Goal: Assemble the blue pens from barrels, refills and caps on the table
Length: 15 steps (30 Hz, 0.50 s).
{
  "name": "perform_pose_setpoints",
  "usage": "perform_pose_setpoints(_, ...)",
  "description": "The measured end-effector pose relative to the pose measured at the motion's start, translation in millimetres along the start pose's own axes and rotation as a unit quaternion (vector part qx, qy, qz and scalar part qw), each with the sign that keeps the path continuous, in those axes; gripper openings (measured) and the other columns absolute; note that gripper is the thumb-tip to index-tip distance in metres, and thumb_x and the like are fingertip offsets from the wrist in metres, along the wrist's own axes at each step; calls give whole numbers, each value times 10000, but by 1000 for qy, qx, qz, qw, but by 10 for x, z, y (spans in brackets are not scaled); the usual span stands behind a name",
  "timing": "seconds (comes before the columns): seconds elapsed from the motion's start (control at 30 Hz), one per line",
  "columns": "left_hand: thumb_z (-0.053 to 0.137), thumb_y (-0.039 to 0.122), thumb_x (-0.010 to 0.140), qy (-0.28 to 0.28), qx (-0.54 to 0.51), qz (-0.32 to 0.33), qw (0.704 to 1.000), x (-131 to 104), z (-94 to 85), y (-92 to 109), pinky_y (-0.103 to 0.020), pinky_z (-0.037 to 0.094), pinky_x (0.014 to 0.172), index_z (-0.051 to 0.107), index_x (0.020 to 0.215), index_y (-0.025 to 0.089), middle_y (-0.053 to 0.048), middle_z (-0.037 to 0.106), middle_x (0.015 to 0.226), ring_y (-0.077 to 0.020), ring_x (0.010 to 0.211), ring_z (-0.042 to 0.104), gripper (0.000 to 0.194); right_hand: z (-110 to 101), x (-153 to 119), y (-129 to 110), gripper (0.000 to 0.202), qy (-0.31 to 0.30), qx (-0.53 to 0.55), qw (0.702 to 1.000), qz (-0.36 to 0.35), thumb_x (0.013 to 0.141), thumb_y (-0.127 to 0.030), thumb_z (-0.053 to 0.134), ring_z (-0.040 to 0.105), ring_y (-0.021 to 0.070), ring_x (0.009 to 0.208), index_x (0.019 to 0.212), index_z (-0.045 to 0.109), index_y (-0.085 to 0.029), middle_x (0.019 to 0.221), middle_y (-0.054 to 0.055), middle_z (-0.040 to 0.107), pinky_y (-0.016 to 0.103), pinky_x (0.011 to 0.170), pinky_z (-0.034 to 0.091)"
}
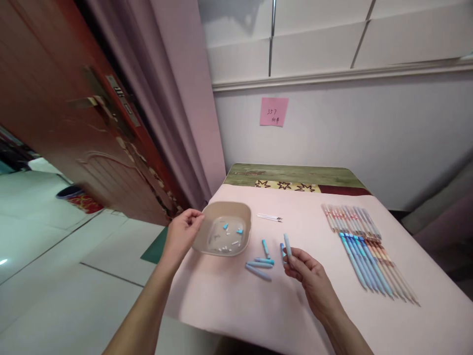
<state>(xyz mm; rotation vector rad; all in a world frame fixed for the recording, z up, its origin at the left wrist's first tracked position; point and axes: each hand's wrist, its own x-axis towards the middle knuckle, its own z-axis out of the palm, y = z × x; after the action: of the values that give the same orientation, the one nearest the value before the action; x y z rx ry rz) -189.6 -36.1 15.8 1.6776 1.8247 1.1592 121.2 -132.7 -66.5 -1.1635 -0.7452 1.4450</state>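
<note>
My right hand [308, 278] is closed around a light blue pen barrel [287, 245], held upright above the table. Just behind those fingers a blue pen part [282, 250] partly shows. My left hand [185, 231] is at the left rim of a beige plastic basin [246, 212], thumb and fingers pinched together; what lies between them, if anything, is hidden. Inside the basin are small turquoise pieces [225, 226] and several tiny white bits [224, 249]. Between my hands lie loose blue pen parts [259, 265], some lighter and some darker.
Thin white pen refills [269, 217] lie right of the basin. On the right, a row of finished-looking blue and brown pens [369, 266] sits below a row of pale barrels [349, 219]. A pink note [274, 112] is on the wall; a wooden door [92, 123] stands left.
</note>
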Motion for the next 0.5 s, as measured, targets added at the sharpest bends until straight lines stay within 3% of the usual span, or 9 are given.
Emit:
perform_pose_setpoints(0.1, 549, 329, 793, -91, 184, 43, 978, 82, 126, -74, -245, 368, 604, 645, 766, 189, -5, 637, 682, -157, 660, 567, 171, 40, 33, 7, 377, 6, -5, 1000, 2, 714, -452, 744, 622, 204, 808, 963, 706, -172, 876, 75, 697, 317, 766, 494)
perform_pose_setpoints(0.2, 519, 260, 802, -170, 284, 43, 943, 160, 300, -155, -258, 362, 634, 642, 772, 191, -46, 676, 782, -185, 755, 596, 144, 33, 52, 4, 364, 13, -18, 1000, -2, 716, -454, 738, 621, 204, 798, 946, 698, -175, 875, 75, 702, 313, 752, 493)
perform_pose_setpoints(0.3, 531, 188, 770, -208, 308, 37, 928, 194, 415, -254, -264, 349, 629, 635, 742, 178, -71, 674, 774, -199, 771, 595, 108, 12, 60, -1, 374, 24, -28, 999, 0, 709, -459, 736, 616, 201, 765, 948, 694, -175, 873, 80, 700, 306, 709, 497)
perform_pose_setpoints(0.5, 511, 97, 693, -318, 292, 67, 900, 79, 553, -404, -251, 328, 588, 629, 673, 186, -27, 638, 674, -162, 657, 551, 149, 83, 74, 4, 364, 10, -39, 999, 6, 708, -464, 729, 607, 192, 729, 926, 690, -176, 854, 78, 696, 302, 687, 493)
